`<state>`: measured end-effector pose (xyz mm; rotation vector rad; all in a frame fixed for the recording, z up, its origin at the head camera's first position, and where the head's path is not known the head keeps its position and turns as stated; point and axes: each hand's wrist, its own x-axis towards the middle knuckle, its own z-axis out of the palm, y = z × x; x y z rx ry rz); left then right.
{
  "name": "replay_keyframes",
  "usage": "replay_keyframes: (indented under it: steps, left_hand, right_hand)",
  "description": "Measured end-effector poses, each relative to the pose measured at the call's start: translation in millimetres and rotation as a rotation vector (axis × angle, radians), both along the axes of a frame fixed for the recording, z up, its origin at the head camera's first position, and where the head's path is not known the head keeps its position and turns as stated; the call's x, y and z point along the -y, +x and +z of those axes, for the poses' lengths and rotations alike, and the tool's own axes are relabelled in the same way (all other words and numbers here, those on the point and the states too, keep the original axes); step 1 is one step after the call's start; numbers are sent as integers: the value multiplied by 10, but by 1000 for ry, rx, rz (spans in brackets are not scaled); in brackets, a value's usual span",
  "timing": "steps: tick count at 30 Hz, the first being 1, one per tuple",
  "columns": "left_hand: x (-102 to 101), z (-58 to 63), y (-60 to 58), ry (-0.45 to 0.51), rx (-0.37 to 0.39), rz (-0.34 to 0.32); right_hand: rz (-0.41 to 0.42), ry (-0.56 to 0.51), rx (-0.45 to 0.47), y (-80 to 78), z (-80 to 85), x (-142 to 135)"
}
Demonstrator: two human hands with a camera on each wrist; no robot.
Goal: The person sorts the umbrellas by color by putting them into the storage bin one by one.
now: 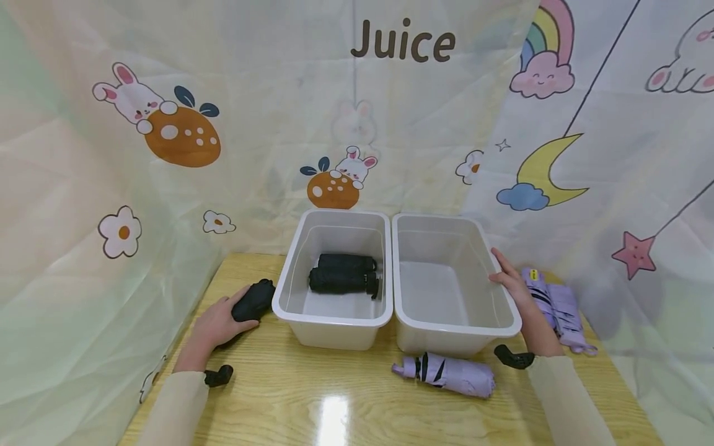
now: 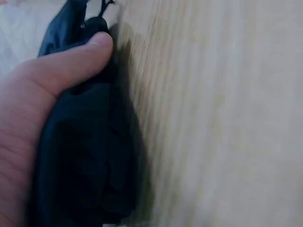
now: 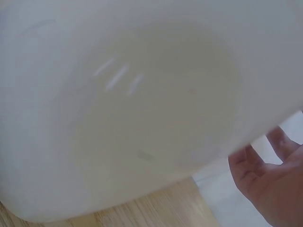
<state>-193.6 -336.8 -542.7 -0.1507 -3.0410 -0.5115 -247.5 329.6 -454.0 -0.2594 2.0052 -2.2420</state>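
Printed curtains with rabbits, a rainbow, a moon and the word "Juice" hang behind and to both sides of the wooden surface (image 1: 334, 402) where I work. Two white bins stand side by side toward its far edge, their rims touching. Inside the left bin (image 1: 295, 279) lie two folded black umbrellas (image 1: 343, 275), one against the other. Nothing lies in the right bin (image 1: 446, 334) that I can see.

My left hand (image 1: 214, 325) rests near the left edge of the surface, just beside the left bin's outer wall. Its fingers are curled round a folded black umbrella (image 1: 253, 300), and the left wrist view shows my thumb (image 2: 80, 56) pressed across the dark fabric while the umbrella lies on the wood.

My right hand (image 1: 515, 288) is at the right bin's right rim, touching it; the fingers (image 3: 284, 142) look loosely spread and grip nothing, with the bin's white wall filling the right wrist view.

One folded purple umbrella (image 1: 449, 373) lies on the surface just in front of the right bin, toward the near edge. Two more purple umbrellas (image 1: 555, 306) lie close together by the right edge, behind my right wrist.
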Motion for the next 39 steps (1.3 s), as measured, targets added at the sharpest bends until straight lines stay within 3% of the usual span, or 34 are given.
replay_keyframes:
  steps: [5, 8, 16, 21, 28, 34, 39]
  left_hand:
    - [-86, -12, -248, 15, 6, -15]
    - [-120, -6, -334, 20, 10, -7]
    - [-92, 8, -408, 40, 18, -16]
    - [2, 128, -431, 87, -3, -31]
    - [151, 563, -560, 125, -71, -109]
    - [200, 1122, -668, 76, -102, -164]
    - [121, 1588, -758, 6, -123, -187]
  right_hand:
    - [-6, -31, 16, 52, 17, -68]
    - [16, -59, 29, 66, 25, -73]
    - [8, -81, 41, 53, 10, -18]
    - [-3, -25, -1, 11, -24, 9]
    - [-22, 20, -23, -17, -17, 13]
    - [9, -4, -8, -26, 3, 24]
    - [9, -4, 14, -28, 5, 21]
